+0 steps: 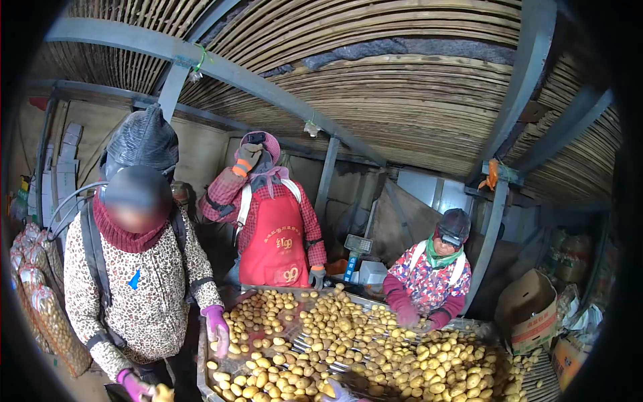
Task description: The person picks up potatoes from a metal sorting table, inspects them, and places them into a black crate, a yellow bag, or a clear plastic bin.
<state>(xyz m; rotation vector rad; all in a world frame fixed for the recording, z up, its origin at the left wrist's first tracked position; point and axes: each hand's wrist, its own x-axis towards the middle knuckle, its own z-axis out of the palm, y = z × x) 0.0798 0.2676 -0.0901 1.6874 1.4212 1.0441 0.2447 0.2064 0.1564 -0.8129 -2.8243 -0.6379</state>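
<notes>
Many yellow potatoes (321,328) cover a metal-framed sorting table (203,365) with dark slats showing between them. At the bottom edge, my right hand (343,394) shows only in part, in a pale purple glove. Its fingers are among the near potatoes and appear closed round one; the rest of the hand is cut off by the frame. My left hand is out of view.
A co-worker in leopard print (151,288) stands at the left, another in a red apron (274,241) behind the table, a third (432,278) at the far right side. Net sacks (57,328), a cardboard box (529,311) and a scale (355,251) stand around.
</notes>
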